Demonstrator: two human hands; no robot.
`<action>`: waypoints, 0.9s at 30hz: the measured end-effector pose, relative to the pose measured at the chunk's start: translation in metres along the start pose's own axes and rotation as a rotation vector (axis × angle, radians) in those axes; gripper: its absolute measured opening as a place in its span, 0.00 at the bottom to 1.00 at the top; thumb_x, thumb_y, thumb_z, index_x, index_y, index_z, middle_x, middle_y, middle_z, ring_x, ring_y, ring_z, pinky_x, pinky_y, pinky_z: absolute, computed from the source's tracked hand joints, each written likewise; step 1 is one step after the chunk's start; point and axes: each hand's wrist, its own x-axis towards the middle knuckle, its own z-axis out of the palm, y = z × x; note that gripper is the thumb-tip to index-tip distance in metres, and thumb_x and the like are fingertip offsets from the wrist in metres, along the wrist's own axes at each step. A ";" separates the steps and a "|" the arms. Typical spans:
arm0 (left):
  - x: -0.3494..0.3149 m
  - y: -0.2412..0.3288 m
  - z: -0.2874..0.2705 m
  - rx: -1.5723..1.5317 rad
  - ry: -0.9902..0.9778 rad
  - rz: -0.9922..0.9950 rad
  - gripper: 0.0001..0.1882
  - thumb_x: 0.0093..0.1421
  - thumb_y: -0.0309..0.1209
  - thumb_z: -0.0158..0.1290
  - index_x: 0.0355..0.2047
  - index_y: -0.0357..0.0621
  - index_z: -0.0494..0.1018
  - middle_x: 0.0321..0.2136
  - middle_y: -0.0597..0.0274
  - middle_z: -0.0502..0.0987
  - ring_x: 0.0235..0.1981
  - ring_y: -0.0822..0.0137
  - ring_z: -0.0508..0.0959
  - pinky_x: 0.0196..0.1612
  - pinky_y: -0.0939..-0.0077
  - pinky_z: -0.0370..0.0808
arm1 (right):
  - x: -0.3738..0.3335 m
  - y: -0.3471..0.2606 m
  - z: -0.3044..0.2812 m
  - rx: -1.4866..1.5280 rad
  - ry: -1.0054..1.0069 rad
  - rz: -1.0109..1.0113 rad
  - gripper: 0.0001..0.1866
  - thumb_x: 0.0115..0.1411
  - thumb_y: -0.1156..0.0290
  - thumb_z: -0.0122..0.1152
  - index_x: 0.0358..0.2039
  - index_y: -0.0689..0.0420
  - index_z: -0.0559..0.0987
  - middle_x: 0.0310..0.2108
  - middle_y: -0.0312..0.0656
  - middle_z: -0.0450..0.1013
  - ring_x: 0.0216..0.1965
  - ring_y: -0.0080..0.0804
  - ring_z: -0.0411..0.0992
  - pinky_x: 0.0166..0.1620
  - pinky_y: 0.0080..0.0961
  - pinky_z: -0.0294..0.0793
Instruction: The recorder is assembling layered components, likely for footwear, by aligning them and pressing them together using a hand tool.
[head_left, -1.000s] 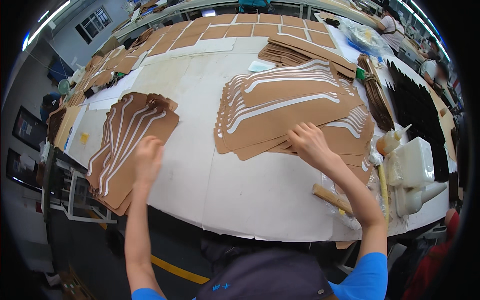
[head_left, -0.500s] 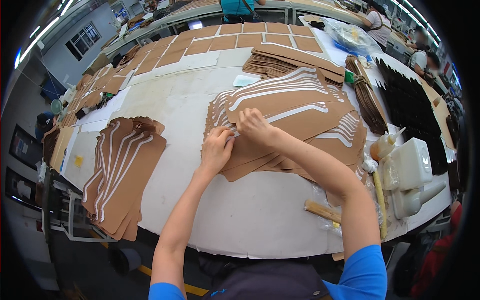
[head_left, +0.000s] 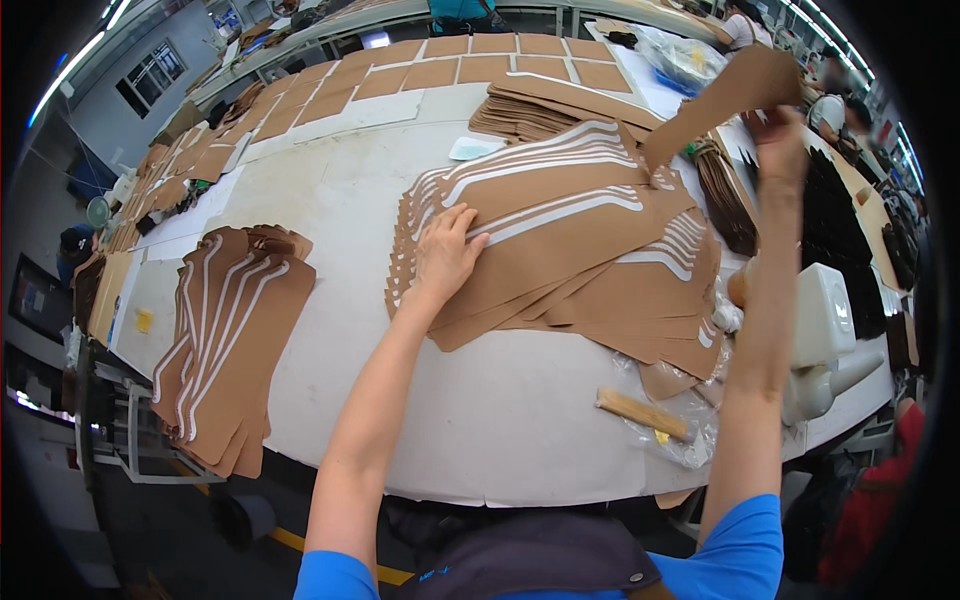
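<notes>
My right hand (head_left: 780,145) is raised at the right, closed on the end of a brown leather-like panel (head_left: 722,100), which bends in the air as it hangs off to the left. My left hand (head_left: 447,250) rests on a fanned pile of similar brown panels (head_left: 560,240), its fingers stretched out over the left part. White curved strips mark the edges of the piled panels. The right fingers are partly blurred. A second fanned stack of brown panels (head_left: 235,345) lies at the table's left edge.
Behind the pile sits a thick brown stack (head_left: 550,108). To the right are a tied bundle (head_left: 722,195), black pieces (head_left: 845,240), a white plastic container (head_left: 825,315) and a wooden block (head_left: 642,414). Rows of brown rectangles (head_left: 430,75) cover the far table. Other people work beyond.
My right hand has swung from the pile up to the far right, lifting a brown panel off it. My left hand has flattened onto the pile.
</notes>
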 end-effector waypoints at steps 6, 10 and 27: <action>0.006 0.015 -0.011 0.149 0.002 0.054 0.23 0.67 0.43 0.63 0.55 0.39 0.78 0.57 0.49 0.80 0.60 0.48 0.78 0.61 0.55 0.75 | -0.041 -0.200 0.032 0.114 -0.676 0.035 0.14 0.70 0.70 0.56 0.49 0.63 0.82 0.47 0.47 0.84 0.47 0.38 0.81 0.54 0.42 0.77; -0.012 0.081 -0.043 -0.470 -0.280 -0.189 0.26 0.73 0.49 0.56 0.57 0.37 0.77 0.52 0.51 0.83 0.56 0.54 0.82 0.56 0.62 0.78 | -0.202 -0.145 0.074 -0.074 -0.500 0.056 0.15 0.72 0.66 0.58 0.51 0.60 0.84 0.38 0.39 0.83 0.38 0.26 0.81 0.39 0.27 0.79; -0.177 0.007 -0.221 -0.588 -0.994 -0.419 0.19 0.67 0.26 0.63 0.57 0.35 0.80 0.37 0.62 0.85 0.39 0.76 0.80 0.44 0.76 0.79 | -0.519 0.006 0.122 -1.165 -1.188 -0.270 0.24 0.58 0.63 0.72 0.53 0.57 0.78 0.52 0.45 0.76 0.57 0.46 0.73 0.60 0.46 0.66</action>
